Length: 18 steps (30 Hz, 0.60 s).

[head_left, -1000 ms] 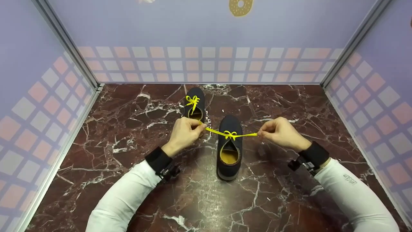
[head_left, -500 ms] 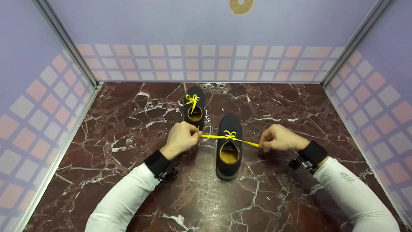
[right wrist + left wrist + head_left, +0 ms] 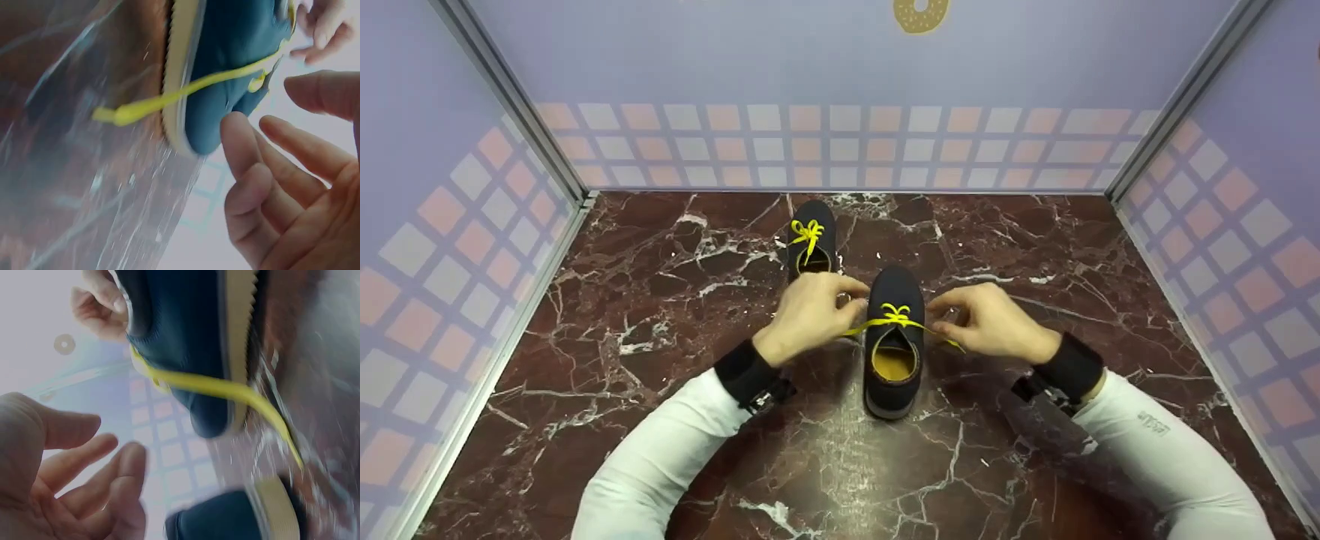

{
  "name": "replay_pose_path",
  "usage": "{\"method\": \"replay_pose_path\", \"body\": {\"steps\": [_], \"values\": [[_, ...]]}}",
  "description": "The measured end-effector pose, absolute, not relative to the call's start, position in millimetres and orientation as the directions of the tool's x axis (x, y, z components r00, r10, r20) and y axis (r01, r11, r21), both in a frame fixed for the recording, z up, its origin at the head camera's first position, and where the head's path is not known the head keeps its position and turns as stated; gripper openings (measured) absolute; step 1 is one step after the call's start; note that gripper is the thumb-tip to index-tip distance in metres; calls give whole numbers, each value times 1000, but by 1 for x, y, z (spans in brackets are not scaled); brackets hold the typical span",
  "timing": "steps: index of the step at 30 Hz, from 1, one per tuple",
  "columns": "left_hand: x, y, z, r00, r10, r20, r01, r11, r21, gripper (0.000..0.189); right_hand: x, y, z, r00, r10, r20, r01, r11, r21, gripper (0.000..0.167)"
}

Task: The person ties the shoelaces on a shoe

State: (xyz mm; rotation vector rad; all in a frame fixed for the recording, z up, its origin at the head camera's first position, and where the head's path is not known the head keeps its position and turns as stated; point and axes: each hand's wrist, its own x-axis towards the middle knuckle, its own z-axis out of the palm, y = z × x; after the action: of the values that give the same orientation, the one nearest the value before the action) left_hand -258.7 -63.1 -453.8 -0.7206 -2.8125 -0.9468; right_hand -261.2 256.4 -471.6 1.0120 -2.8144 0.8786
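A dark shoe (image 3: 894, 289) with a yellow insole stands upright on the marbled surface, toe pointing away from me. Its yellow lace (image 3: 897, 321) is crossed over the front, one loose end falling to each side. Left of the shoe is my left hand (image 3: 810, 313), thumb and fingers apart. In the left wrist view the lace end (image 3: 208, 384) hangs free of that hand (image 3: 25, 458). My right hand (image 3: 994, 322) is at the shoe's right side, fingers loosely bent. In the right wrist view the other lace end (image 3: 185, 90) dangles clear of its fingertips.
A second dark shoe (image 3: 826, 244) stands farther back and left, its yellow lace (image 3: 808, 232) tied in a bow; my left hand partly covers its heel in the head view. Lilac panels with pink and white squares (image 3: 844, 146) enclose the back and sides.
Both hands have let go of the lace ends, which they were pulling taut to either side. They have moved inward to the shoe's sides, and the ends now droop.
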Motion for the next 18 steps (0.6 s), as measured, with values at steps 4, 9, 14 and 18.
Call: {"method": "replay_pose_path", "body": {"steps": [4,9,14,18], "values": [[-259,-48,-461,-866,471,170,483,697,529,24,-260,237,-479,-772,-587,243,-626,637,-449,23],[-258,-41,-475,-860,476,186,501,717,484,16,-256,227,-488,-736,-596,321,-677,652,-342,14],[-259,-39,-482,-844,477,246,534,693,484,9,-255,226,-494,-701,-591,398,-708,641,-296,9],[-260,-39,-487,-832,482,276,552,667,499,6,-256,225,-497,-696,-586,415,-711,642,-286,8]]}}
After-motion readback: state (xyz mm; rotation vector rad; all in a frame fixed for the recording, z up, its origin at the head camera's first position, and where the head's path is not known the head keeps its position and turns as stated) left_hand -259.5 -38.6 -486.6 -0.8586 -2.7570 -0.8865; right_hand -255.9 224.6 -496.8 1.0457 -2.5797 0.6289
